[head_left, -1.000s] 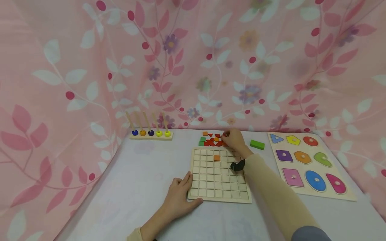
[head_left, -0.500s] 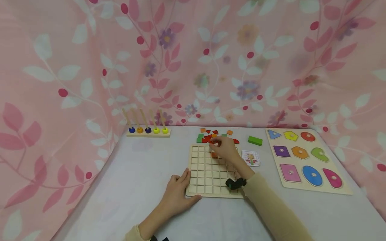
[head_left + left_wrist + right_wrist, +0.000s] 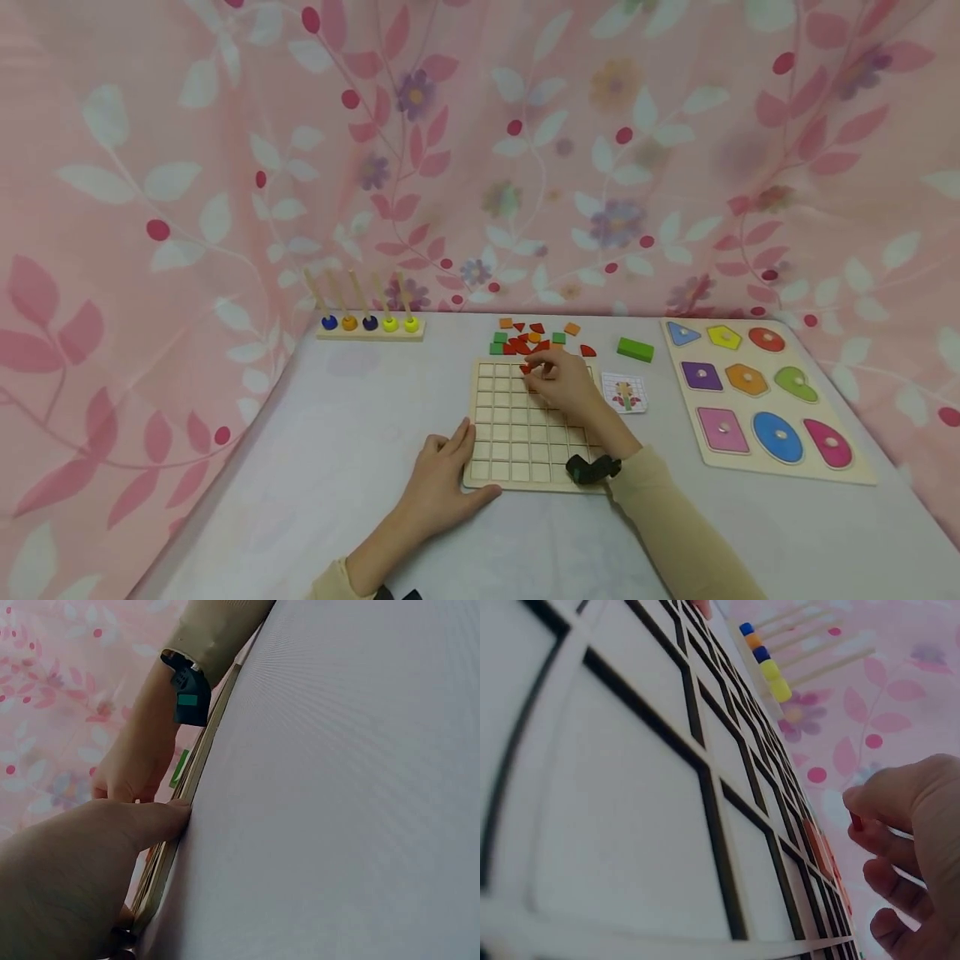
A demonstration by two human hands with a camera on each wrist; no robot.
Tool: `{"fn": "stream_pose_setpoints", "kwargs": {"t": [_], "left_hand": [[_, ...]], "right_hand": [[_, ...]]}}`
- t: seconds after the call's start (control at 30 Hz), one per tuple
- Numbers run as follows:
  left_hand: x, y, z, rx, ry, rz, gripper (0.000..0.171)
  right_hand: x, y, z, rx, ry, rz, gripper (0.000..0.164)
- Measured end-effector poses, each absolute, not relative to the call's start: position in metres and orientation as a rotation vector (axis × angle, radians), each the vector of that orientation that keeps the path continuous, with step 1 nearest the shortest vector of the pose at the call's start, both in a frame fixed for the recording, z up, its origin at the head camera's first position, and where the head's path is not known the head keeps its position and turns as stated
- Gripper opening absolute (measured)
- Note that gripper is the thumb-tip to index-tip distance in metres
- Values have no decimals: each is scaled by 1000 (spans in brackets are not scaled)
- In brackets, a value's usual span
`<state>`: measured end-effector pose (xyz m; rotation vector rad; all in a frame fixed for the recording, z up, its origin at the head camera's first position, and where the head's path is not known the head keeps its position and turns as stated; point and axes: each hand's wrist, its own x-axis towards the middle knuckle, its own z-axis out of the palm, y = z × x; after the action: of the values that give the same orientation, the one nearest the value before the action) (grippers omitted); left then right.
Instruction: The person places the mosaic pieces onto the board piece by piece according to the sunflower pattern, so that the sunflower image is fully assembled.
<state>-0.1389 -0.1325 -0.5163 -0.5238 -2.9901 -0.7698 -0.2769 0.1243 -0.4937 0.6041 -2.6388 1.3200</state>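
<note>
A wooden grid board (image 3: 517, 454) lies flat on the white table. My left hand (image 3: 442, 483) touches its near left corner, the thumb along the front edge and the fingers by the left side. Over the board's far rows, my right hand (image 3: 566, 385) pinches a small red piece (image 3: 526, 368) between thumb and forefinger. The right wrist view shows this red piece (image 3: 856, 822) above the grid, its shape mostly covered by the fingertips. An orange square (image 3: 817, 847) sits on the grid there; in the head view my right hand hides it.
Loose red, green and orange pieces (image 3: 520, 343) lie behind the board. To its right are a picture card (image 3: 625, 393), a green block (image 3: 636, 349) and a shape puzzle board (image 3: 761, 437). A peg stand with coloured beads (image 3: 371, 332) stands back left, before a floral curtain (image 3: 480, 167).
My right hand has come from the loose pieces forward and left over the board, now pinching the red piece. The picture card has come into sight. My left hand stays at the corner.
</note>
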Motion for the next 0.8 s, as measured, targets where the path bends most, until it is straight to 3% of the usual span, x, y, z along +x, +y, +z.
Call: {"fn": "stream_pose_setpoints", "kwargs": {"t": [0.8], "left_hand": [[-138, -131, -518, -516, -2992, -786, 104]], "right_hand": [[-279, 118, -502, 831, -2732, 1099, 26]]}}
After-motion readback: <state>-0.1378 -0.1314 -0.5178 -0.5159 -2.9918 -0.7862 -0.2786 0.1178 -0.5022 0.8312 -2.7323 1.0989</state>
